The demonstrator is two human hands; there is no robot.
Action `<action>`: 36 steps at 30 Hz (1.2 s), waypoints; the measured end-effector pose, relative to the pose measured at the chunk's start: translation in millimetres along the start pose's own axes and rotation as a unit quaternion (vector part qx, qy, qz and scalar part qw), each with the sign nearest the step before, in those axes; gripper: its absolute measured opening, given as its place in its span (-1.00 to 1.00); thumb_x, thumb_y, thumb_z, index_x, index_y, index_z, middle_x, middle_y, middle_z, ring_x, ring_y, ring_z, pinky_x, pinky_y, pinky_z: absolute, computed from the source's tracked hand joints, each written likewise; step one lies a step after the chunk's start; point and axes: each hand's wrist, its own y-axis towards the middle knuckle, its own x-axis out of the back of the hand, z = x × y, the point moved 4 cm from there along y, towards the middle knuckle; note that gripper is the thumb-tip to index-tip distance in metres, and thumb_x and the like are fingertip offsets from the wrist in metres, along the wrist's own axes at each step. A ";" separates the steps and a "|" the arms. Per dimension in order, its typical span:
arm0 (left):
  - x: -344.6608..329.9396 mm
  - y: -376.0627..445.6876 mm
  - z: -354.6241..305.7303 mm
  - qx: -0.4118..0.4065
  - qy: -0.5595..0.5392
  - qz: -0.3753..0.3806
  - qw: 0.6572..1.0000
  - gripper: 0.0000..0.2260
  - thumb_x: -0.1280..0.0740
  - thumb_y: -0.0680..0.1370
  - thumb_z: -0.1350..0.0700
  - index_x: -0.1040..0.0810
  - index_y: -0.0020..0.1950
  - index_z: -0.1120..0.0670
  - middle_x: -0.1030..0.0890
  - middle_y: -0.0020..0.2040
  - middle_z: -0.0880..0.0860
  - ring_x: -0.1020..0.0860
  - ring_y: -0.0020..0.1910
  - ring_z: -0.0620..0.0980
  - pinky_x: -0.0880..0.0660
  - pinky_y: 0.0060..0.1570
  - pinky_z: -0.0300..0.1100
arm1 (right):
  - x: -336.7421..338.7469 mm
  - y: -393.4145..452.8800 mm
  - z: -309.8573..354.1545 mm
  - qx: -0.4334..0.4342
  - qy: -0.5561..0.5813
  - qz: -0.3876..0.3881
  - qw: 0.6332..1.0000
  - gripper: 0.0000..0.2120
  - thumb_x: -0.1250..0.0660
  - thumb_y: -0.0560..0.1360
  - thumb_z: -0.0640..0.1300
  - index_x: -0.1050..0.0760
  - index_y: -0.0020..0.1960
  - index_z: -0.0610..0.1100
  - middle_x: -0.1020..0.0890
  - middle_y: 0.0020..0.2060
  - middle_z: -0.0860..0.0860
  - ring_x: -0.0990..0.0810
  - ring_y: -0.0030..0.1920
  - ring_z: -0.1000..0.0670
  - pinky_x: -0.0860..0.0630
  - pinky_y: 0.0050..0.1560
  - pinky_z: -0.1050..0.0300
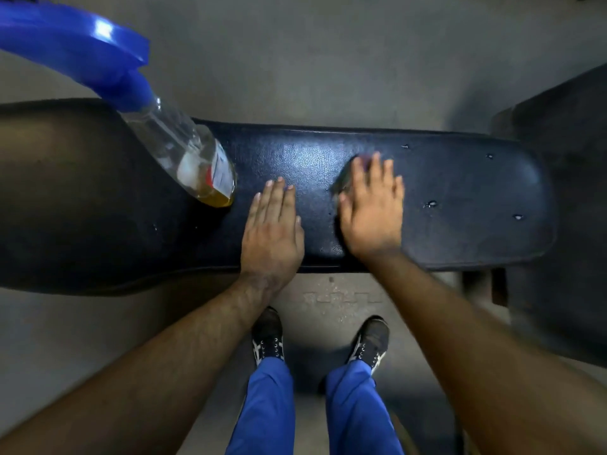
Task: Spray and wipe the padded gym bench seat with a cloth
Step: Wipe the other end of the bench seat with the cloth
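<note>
A dark padded gym bench seat runs left to right across the view, with a few wet droplets near its right end. My right hand presses flat on a cloth, which shows only as a blurred edge under the fingers. Flat on the pad just left of it lies my left hand, fingers together, holding nothing. A clear spray bottle with a blue trigger head stands on the seat left of my left hand, with a little yellow liquid at its bottom.
Grey floor surrounds the bench. My two feet in dark shoes and blue trousers stand in front of the seat. A dark block, part of the gym equipment, sits at the right end of the bench.
</note>
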 end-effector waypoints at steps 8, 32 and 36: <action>3.5 21.6 -33.5 -0.029 -0.067 -0.012 0.997 -0.53 -0.18 0.56 0.11 -0.36 0.46 0.22 -0.33 0.50 0.19 -0.23 0.53 0.14 -0.11 0.53 0.06 | 9.9 -20.6 -63.1 -0.028 0.001 -0.028 0.999 -0.35 -0.06 0.59 0.17 -0.19 0.58 -0.14 -0.21 0.57 -0.21 -0.14 0.57 -0.24 -0.07 0.55 -0.22; -42.4 59.0 -62.4 0.020 0.042 -0.037 0.998 -0.53 -0.10 0.61 0.04 -0.33 0.49 0.19 -0.30 0.52 0.16 -0.23 0.53 0.11 -0.10 0.52 0.04 | 20.6 66.5 -67.2 0.263 0.000 0.060 0.963 -0.43 -0.13 0.53 0.05 -0.33 0.53 -0.04 -0.30 0.54 -0.13 -0.20 0.55 -0.23 -0.09 0.54 -0.21; -43.6 58.8 -61.8 0.023 0.046 -0.031 0.998 -0.52 -0.11 0.61 0.04 -0.31 0.50 0.19 -0.30 0.53 0.16 -0.21 0.54 0.11 -0.09 0.53 0.03 | 23.1 105.5 -82.9 -0.023 0.000 0.016 1.000 -0.45 -0.10 0.55 0.09 -0.33 0.51 -0.03 -0.26 0.56 -0.15 -0.12 0.58 -0.26 -0.03 0.55 -0.21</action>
